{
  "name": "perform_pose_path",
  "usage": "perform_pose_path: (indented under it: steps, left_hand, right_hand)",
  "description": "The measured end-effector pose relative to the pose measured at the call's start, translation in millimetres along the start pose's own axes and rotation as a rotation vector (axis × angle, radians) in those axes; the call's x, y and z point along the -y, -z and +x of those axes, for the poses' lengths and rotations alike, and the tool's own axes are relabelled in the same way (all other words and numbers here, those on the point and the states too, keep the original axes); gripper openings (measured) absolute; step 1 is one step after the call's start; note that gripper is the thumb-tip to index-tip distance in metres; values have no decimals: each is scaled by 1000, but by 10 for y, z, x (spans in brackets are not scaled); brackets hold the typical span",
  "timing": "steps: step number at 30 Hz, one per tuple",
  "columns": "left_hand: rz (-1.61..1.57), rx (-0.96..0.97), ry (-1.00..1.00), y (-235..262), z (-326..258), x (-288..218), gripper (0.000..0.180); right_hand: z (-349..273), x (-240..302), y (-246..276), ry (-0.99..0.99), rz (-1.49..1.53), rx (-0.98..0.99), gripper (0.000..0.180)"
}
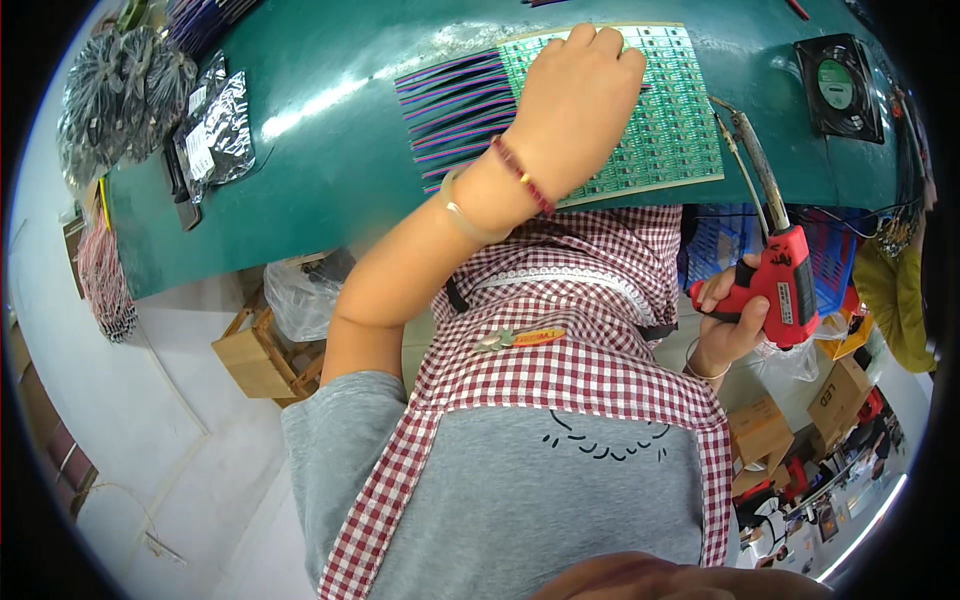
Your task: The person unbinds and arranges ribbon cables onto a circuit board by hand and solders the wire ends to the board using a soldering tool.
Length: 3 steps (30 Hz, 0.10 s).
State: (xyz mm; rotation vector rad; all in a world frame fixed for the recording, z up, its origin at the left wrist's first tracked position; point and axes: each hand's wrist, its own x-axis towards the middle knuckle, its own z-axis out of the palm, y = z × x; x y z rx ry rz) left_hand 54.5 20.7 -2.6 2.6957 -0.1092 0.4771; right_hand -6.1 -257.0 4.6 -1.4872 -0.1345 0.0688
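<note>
A green panel of small circuit boards lies on the table in front of me. Dark blue and pink wires stretch leftward from its left side in spaced rows. My left hand is closed over the panel's middle, knuckles up. A thin dark reddish wire end pokes out beside its fingers; the fingertips themselves are hidden. My right hand grips a red soldering gun just off the table's front edge. Its long metal barrel and thin feed tube point up toward the panel's right edge, apart from the boards.
A black fan stands at the table's right. Bagged parts, a silvery bag and bundled wires lie at the left. Below the green table are a blue crate and a wooden box.
</note>
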Motion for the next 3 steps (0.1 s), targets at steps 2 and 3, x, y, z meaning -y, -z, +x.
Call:
perform_pose_path:
  steps: [2, 3]
  left_hand:
    - [119, 136, 16, -66, 139, 5, 7]
    - [119, 119, 7, -84, 151, 2, 7]
  right_hand:
    - [-1, 5, 29, 12, 14, -18, 66]
    - [3, 4, 42, 13, 9, -17, 66]
